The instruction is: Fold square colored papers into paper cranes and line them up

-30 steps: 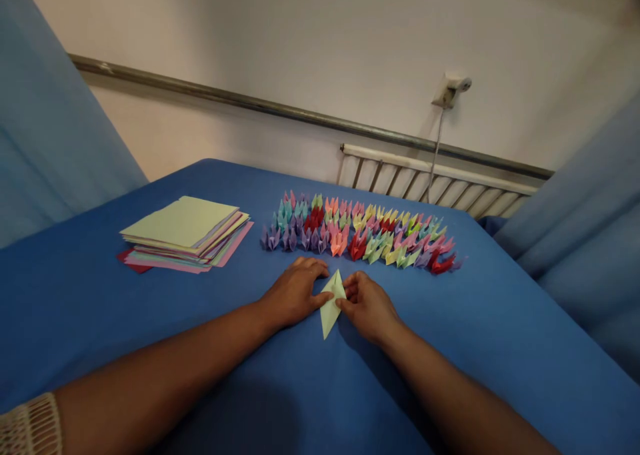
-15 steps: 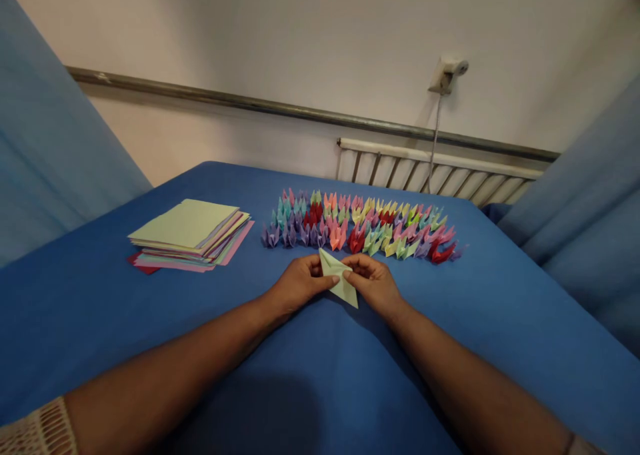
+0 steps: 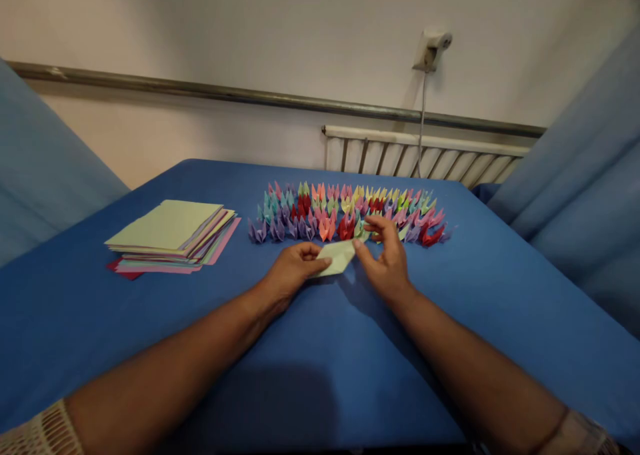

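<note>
Head view: a piece of pale green paper (image 3: pixel 336 258) is held out over the blue-covered table (image 3: pixel 300 348), just on the near side of a big crowd of folded paper cranes (image 3: pixel 327 227). It's been folded down into a small, flat, slanted four-sided shape, turned roughly sideways, with a crease showing toward the right end. Whether the table is touched by its lower edge can't really be told.

As for the hands, the paper's left end is pinched by the left hand (image 3: pixel 287 275), thumb laid on top and fingers curled in behind, so that grip is clamped on the paper. The right hand (image 3: pixel 390 265) is held much looser: the thumb tip is brought up to the paper's right corner, while the other fingers are lifted and spread well away from the thumb. Firm contact at that thumb tip can't be made out for sure. Both forearms are angled in from the bottom corners, and the left one is partly covered by a cream openwork sleeve (image 3: pixel 45 432).

Off to the left, a slightly messy stack of colored sheets (image 3: pixel 160 225) is topped with pale yellow-green.
</note>
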